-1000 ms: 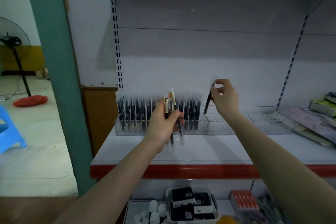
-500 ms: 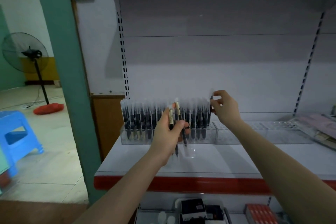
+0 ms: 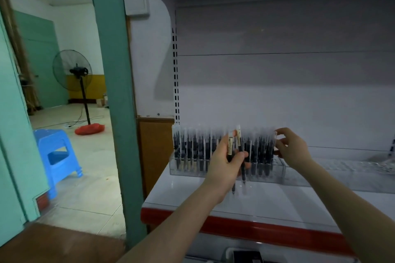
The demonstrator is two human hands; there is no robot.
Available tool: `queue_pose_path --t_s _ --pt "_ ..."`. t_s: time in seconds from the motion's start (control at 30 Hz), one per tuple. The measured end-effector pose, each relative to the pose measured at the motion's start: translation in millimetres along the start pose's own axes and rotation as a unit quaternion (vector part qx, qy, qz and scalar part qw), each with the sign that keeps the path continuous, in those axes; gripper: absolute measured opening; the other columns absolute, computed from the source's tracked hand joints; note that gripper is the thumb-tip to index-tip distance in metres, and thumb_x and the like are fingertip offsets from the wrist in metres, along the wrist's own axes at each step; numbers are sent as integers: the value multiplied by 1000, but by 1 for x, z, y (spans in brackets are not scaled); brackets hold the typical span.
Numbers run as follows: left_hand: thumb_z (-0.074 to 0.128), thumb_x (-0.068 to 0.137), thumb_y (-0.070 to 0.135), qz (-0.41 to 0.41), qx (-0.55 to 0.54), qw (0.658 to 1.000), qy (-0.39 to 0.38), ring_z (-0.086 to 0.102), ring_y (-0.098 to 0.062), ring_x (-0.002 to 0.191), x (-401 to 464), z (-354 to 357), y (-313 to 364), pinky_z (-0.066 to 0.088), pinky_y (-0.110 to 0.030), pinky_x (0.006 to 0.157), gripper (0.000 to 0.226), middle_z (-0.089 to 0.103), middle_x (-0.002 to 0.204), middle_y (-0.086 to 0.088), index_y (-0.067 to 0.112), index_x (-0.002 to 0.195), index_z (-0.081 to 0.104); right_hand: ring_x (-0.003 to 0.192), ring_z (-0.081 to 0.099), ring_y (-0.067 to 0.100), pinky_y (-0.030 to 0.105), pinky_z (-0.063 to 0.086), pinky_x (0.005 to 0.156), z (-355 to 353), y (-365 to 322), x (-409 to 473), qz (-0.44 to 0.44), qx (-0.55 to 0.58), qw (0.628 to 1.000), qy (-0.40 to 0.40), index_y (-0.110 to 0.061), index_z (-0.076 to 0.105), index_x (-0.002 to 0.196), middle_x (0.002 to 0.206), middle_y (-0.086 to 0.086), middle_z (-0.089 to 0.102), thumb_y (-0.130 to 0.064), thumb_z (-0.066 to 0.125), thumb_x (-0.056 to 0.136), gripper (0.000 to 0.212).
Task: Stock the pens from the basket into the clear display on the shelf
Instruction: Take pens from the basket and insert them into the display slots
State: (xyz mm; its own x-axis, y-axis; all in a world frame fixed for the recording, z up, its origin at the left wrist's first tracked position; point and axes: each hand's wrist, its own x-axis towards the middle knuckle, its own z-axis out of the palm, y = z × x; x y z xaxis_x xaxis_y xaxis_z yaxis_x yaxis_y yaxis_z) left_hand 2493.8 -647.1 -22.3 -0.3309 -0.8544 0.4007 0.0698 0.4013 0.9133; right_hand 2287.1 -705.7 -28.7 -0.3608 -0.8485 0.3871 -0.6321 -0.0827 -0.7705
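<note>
Now L hand grips two pens; R hand pinches pen top.

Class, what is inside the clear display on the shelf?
The clear display holds rows of upright dark pens across its left part. The left hand, gripping two pens, covers some slots; the right part looks blurred.

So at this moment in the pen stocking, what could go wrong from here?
1. The left hand grips a loose bundle of black pens with pale caps in front of the clear plastic display tray; one could slip out and drop onto the white shelf.
2. The right hand works at the packed row's end; the standing pens there might tip.
3. The left hand hides part of the row.
</note>
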Motion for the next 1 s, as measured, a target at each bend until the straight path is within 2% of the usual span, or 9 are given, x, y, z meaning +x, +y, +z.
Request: queue_pose_path --t_s 0.1,0.2,0.3,0.47,0.57,0.63,0.77,0.87,1.0 --pt "46 95 2 -6 -16 1000 -1 61 -23 89 1 -2 -3 51 -13 69 49 51 114 -30 31 134 37 69 62 27 34 51 68 2 1 0 5 10 1000 4 -7 51 116 95 18 61 -5 45 96 21" --pt "49 94 0 -11 -23 1000 -12 63 -25 93 3 -2 -8 54 -22 79 66 53 103 -12 35 144 23 70 62 26 33 49 66 3 3 0 4 14 1000 4 -8 51 116 97 19 63 -6 45 96 21" --pt "51 92 1 -16 -20 999 -21 61 -32 104 4 -3 -11 53 -39 90 73 53 106 -5 47 139 18 74 64 29 39 53 72 2 2 -1 11 26 1000 0 -7 53 113 97 20 65 -8 48 96 18" --pt "53 91 0 5 -17 1000 -8 59 -33 103 7 -2 -10 54 -37 87 60 52 104 -8 42 129 33 96 59 28 29 43 79 -9 -6 -15 -5 0 998 58 -5 56 122 108 16 64 -14 53 93 30" --pt "54 91 5 7 -19 999 36 62 -35 99 11 -2 -12 52 -50 88 46 56 103 -10 43 115 43 90 62 24 31 47 79 -15 -16 -41 -31 73 992 103 -8 63 104 93 8 67 -15 53 93 17" --pt "52 93 6 11 -29 998 55 65 -36 92 11 0 -10 53 -54 82 39 57 105 -18 42 104 44 80 65 19 32 53 76 -17 -22 -62 -44 100 993 45 -11 64 90 82 4 68 -18 55 92 12" --pt "50 94 7 47 -18 994 95 67 -34 88 10 4 -7 56 -49 74 32 61 101 -22 36 98 41 70 63 -2 9 48 62 -14 -23 -96 -48 94 984 -143 -18 66 86 79 -4 69 -24 62 88 7" --pt "50 94 8 51 -18 993 101 68 -31 88 8 5 -7 57 -47 74 28 61 102 -23 34 98 41 78 63 -2 11 50 71 -12 -16 -105 -70 56 984 -155 -18 68 93 85 -7 68 -19 68 84 9" --pt "49 94 8 42 -24 996 81 69 -27 85 5 7 -8 57 -42 68 25 63 97 -16 31 99 40 73 62 -1 17 48 73 -13 -12 -111 -78 54 981 -169 -21 64 93 80 -10 65 -17 65 86 8"
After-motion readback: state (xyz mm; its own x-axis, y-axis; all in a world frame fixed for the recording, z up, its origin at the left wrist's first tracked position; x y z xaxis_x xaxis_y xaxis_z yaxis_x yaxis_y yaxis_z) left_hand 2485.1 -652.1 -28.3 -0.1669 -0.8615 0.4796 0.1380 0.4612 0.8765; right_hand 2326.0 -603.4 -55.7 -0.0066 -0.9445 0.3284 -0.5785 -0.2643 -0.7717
